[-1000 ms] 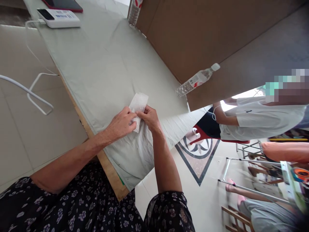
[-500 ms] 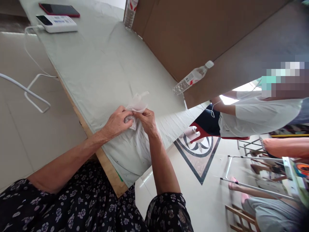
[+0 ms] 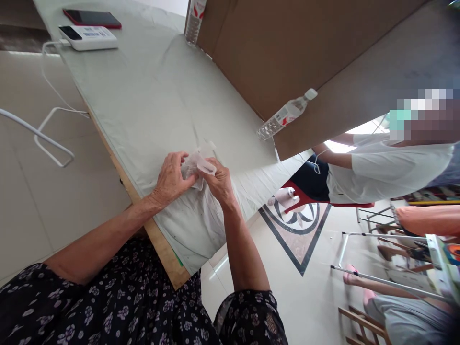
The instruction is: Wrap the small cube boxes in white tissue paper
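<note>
A crumpled, thin, see-through white plastic bag (image 3: pixel 190 163) lies between my hands near the table's front corner; what it contains, if anything, I cannot make out. My left hand (image 3: pixel 173 176) curls round its left side, thumb and fingers parted with the crumpled film between them. Pinched in the fingers of my right hand (image 3: pixel 220 182) is a folded edge of the same film, bunched up on the right. Both hands rest low over the pale green tablecloth (image 3: pixel 143 105), which is wrinkled beneath my right wrist.
A brown cardboard panel (image 3: pixel 287 43) stands along the far side, with a clear bottle (image 3: pixel 283 117) leaning at its near end and another bottle (image 3: pixel 195 21) farther back. At the far left lie a phone (image 3: pixel 92 18) and a corded white device (image 3: pixel 95 38). A person (image 3: pixel 398 167) sits to the right.
My left fingers have opened wider round the film. My right hand has folded its upper part down toward the right, so less of it sticks up.
</note>
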The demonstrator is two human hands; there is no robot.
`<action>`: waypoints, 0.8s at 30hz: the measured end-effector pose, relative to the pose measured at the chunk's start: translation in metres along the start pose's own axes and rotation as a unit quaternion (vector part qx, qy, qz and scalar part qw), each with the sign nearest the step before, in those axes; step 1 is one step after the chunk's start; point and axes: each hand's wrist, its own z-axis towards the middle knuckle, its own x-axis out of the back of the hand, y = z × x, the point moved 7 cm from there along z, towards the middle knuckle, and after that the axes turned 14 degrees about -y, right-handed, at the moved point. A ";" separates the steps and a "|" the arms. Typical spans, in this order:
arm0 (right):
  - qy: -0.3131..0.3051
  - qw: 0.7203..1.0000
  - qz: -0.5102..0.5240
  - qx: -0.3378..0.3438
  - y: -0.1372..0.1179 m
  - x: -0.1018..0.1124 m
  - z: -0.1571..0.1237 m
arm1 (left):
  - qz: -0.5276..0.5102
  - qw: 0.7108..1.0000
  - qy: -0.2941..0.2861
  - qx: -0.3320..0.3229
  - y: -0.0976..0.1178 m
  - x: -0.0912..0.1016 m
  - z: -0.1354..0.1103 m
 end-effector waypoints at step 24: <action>0.028 0.978 0.190 -0.081 0.017 -0.016 -0.021 | -0.173 0.943 -0.283 -0.010 -0.002 0.004 0.004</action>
